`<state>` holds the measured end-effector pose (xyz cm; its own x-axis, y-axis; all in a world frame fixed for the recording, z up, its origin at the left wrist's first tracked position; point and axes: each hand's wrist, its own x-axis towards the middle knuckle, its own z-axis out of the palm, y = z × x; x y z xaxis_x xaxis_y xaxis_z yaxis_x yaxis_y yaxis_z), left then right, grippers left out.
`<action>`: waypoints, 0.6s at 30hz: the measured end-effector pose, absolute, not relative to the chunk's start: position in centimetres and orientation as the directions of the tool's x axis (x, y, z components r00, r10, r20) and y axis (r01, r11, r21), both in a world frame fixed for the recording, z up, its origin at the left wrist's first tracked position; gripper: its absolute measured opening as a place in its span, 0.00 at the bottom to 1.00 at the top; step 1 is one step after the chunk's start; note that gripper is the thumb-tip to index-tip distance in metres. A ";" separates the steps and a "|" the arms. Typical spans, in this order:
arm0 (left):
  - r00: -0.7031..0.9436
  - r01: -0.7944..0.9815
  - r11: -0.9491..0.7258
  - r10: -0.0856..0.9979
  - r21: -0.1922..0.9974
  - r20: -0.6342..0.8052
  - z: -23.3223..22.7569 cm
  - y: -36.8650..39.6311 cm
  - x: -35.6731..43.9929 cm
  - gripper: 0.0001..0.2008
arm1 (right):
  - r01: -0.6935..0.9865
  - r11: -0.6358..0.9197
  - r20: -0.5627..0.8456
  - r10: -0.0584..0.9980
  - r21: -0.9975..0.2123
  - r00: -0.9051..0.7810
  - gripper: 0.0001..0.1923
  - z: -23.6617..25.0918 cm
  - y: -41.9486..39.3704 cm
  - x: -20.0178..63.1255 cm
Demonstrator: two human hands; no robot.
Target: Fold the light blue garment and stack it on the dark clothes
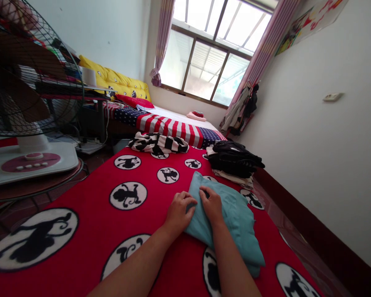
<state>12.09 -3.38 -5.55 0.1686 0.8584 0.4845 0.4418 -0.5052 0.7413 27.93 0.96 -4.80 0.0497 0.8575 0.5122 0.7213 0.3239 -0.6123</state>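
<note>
A folded teal garment [235, 210] lies slantwise on the red bedspread [89, 185], which carries round white patches with black monkey figures. At the garment's left edge my left hand [181, 211] has its fingers curled, with thumb and fingertips closed on the cloth. My right hand [212, 204] rests on top of the garment, close to the left one; its fingers are bent and their tips press into the fabric. What lies under the fingertips is hidden. The garment's far corner points towards the window, and its near end spreads out past my right forearm.
Beyond the garment stands a pile of dark clothes [233, 161]. A black-and-white garment [157, 143] lies crumpled at the far edge. On the left, a fan [34, 159] stands on a round stool. Behind is another bed with a flag-patterned cover [170, 126]; a wall runs along the right.
</note>
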 end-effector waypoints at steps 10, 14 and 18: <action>0.174 0.435 -0.509 0.857 0.743 0.485 -5.7 -3.4 12.1 0.12 | 0.728 0.323 0.515 0.856 -0.605 0.049 0.14 -4.8 0.9 27.9; 0.172 0.438 -0.507 0.858 0.743 0.484 -5.6 -3.4 12.1 0.12 | 0.723 0.322 0.516 0.855 -0.612 0.055 0.14 -4.8 0.9 27.9; 0.173 0.442 -0.507 0.858 0.741 0.484 -5.6 -3.5 12.1 0.12 | 0.717 0.330 0.520 0.852 -0.615 0.054 0.13 -4.7 0.9 27.9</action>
<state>12.10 -3.47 -5.63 0.1733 0.8580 0.4836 0.4415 -0.5066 0.7406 27.90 0.93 -4.74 0.0538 0.8523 0.5203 0.7165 0.3300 -0.6146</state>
